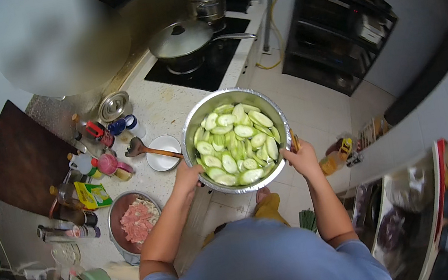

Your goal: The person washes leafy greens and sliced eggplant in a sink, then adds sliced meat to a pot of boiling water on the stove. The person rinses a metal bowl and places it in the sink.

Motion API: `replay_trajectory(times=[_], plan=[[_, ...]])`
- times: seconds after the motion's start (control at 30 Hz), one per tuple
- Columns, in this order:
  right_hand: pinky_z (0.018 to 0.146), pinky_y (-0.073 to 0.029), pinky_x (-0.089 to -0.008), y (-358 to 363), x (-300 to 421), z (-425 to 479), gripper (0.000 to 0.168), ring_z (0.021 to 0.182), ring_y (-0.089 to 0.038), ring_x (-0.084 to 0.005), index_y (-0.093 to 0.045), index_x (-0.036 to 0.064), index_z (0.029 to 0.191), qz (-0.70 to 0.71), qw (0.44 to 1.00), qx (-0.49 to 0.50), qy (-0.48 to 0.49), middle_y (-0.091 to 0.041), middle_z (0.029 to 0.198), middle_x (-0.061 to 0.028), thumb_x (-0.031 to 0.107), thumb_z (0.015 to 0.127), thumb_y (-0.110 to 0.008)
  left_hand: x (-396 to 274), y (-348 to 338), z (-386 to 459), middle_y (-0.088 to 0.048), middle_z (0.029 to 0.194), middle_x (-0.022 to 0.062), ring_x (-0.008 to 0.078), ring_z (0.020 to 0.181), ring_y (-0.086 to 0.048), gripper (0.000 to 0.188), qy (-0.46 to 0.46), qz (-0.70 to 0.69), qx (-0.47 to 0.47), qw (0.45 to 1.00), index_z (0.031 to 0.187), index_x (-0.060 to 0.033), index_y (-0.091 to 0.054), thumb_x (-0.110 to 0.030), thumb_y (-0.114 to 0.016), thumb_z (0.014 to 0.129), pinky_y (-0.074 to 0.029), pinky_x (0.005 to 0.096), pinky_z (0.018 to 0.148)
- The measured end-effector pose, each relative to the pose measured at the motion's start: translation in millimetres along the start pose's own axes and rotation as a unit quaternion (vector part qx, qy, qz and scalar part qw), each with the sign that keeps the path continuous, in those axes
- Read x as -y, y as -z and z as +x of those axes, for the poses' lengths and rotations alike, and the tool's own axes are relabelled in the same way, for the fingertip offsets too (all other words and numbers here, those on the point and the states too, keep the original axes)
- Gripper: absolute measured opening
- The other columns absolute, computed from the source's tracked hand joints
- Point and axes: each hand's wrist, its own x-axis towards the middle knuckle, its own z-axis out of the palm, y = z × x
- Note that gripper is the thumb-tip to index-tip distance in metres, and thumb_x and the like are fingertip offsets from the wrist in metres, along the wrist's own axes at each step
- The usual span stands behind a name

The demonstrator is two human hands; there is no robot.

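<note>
A large round metal basin (278, 118) full of pale green vegetable slices (233, 143) is held up before my body. Liquid glistens among the slices, which look like cucumber or gourd. My left hand (188, 176) grips the rim at the left, and my right hand (302, 156) grips it at the right. A narrow brownish piece (294, 140) shows by my right fingers; what it is I cannot tell. Left of the basin, a wooden spatula (155, 150) lies across a white bowl (162, 160) on the counter, its handle end reaching the basin's edge.
A lidded pan (182, 41) and a steamer pot (206, 0) stand on the black cooktop (213, 71). A metal bowl (117, 236) of sliced pink meat (140, 219) sits left, near bottles and jars (110, 169). Shelving (322, 36) and oil bottles (333, 162) stand at right.
</note>
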Motion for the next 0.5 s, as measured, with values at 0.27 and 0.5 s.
replay_trajectory(times=[0.27,0.5], plan=[[0.047,-0.043,-0.0298,-56,32,183,0.029,0.048,-0.054,-0.0158,-0.053,0.000,0.068,-0.056,0.981,0.180,0.035,-0.055,0.055,-0.0071,0.023,0.070,-0.069,-33,12,86,-0.054,0.063,0.0046,0.0108,0.043,-0.045,0.027,0.057,-0.110,-0.176,0.977,0.094,0.0012,-0.053,-0.001,-0.052,0.068,-0.031,0.0226,0.032],[0.049,-0.044,-0.0315,-120,23,270,0.030,0.049,-0.056,-0.0192,-0.054,-0.001,0.067,-0.093,0.965,0.234,0.069,-0.055,0.056,-0.0088,0.025,0.069,-0.070,-33,47,150,-0.050,0.064,0.0052,0.0131,0.041,-0.041,0.027,0.097,-0.152,-0.248,0.952,0.093,0.0000,-0.051,0.002,-0.050,0.066,-0.030,0.0252,0.033]])
